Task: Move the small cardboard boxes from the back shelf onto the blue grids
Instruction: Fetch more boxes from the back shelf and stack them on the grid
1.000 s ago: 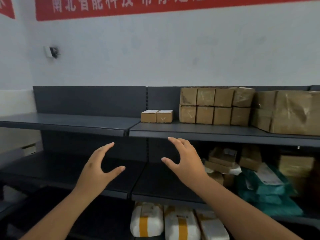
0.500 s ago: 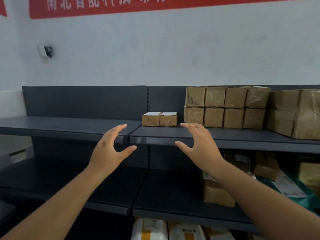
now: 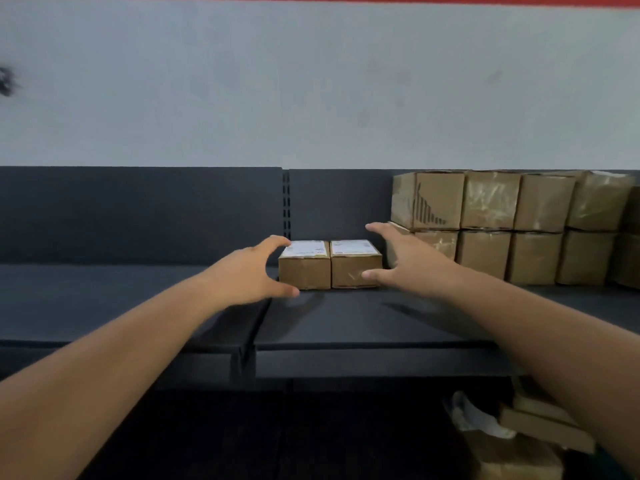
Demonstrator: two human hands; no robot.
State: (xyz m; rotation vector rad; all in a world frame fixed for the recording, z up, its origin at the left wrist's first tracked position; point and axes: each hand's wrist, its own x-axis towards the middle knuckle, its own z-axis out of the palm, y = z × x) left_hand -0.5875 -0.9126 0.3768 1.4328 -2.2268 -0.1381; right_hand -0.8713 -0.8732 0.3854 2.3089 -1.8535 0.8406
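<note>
Hands first: we see both reaching toward the far side of a dark shelf. Our left hand is spread wide, fingers curled over the top left edge of the left small box and thumb low at its near left corner, at or just short of the cardboard; we cannot tell if it presses. Our right hand is also spread wide and holds nothing, its thumb against the near right corner of the right small box, its fingers stretched above and beyond that box's right side. Both small boxes stand side by side, touching, white labels on top, against the shelf's back panel. Just right of them, larger taped cartons are stacked in two rows.
</note>
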